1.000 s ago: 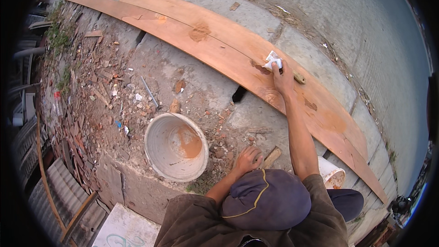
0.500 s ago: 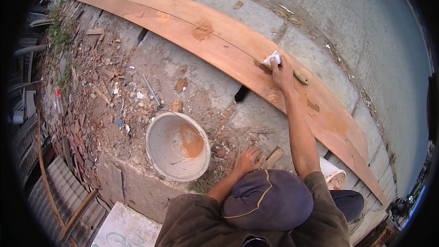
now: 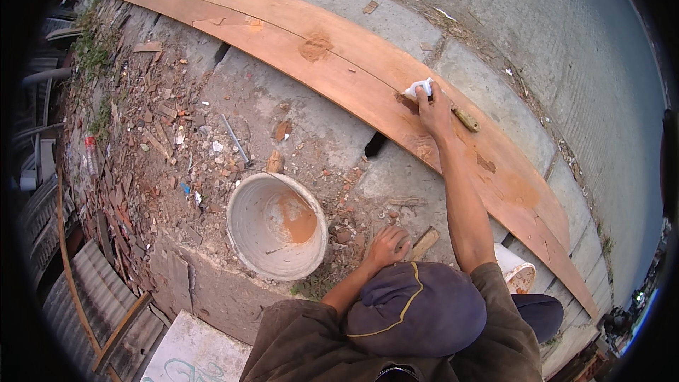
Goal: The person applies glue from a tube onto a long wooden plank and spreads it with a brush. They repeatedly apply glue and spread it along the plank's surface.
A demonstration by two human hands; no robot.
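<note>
**Right hand presses a white pad to the long board**

The right hand (image 3: 433, 112) is stretched far out over the long reddish wooden board (image 3: 339, 64), fingers curled tight around a small white pad (image 3: 417, 88) that sits flat against the wood. The pad lies at the far edge of the hand, touching the board about halfway along its length, right by a dark smudge on the surface. Just beside the wrist, on the same board, rests a short wooden-handled tool (image 3: 465, 119), untouched.

Down near the body, the left hand (image 3: 387, 246) is planted on the rubble-strewn concrete, fingers bent loosely and gripping nothing, knuckles up. A small wood offcut (image 3: 424, 243) lies just beside it to the right.

To the left of that hand stands a pale bucket (image 3: 277, 226), upright, with a patch of orange-brown paste at its bottom. A second, smaller white tub (image 3: 515, 269) peeks out beside the right elbow, orange residue inside it too.

The board itself curves across the slabs from upper left to lower right, with several lighter filled patches, one a rough tan blotch (image 3: 315, 47) further up. A thin metal rod (image 3: 235, 139) lies among the brick chips and debris left of the bucket.
</note>
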